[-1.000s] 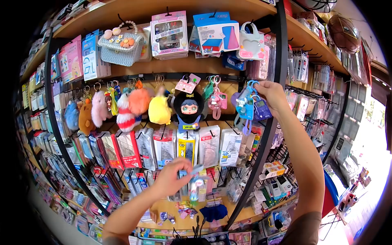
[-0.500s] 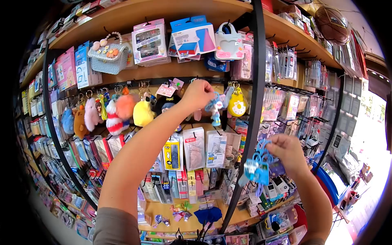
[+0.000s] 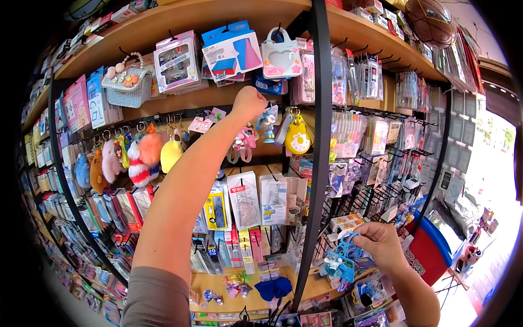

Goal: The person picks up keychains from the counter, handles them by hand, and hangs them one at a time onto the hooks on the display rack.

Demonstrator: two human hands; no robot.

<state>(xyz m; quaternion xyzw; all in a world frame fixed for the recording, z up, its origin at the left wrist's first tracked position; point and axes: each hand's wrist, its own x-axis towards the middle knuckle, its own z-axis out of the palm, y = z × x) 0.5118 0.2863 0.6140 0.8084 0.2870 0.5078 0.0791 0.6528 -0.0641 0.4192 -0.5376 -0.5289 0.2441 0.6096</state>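
Note:
Raised to the rack, my left hand [image 3: 250,104] is closed in a pinch at the top of a blue figure keychain [image 3: 267,125], beside a black hook. Its fingertips are partly hidden. Just left of that keychain hangs a pink figure keychain [image 3: 243,139], and to its right a yellow pendant [image 3: 298,139]. Lower at the right, my right hand [image 3: 379,244] is closed around the looped straps of a bunch of light-blue keychains [image 3: 339,262], which dangle below its fingers.
Plush keychains [image 3: 150,147] line the same rail to the left. A black upright post [image 3: 316,152] stands between my hands. Packaged goods [image 3: 242,199] hang below, and a heart-shaped bag [image 3: 281,54] hangs above. A blue-and-red bin [image 3: 433,240] stands at the right.
My left hand has moved up with the blue figure keychain, closer to the hook. My right hand has lowered with its bunch. The view has shifted, and the pink keychain now shows clearly.

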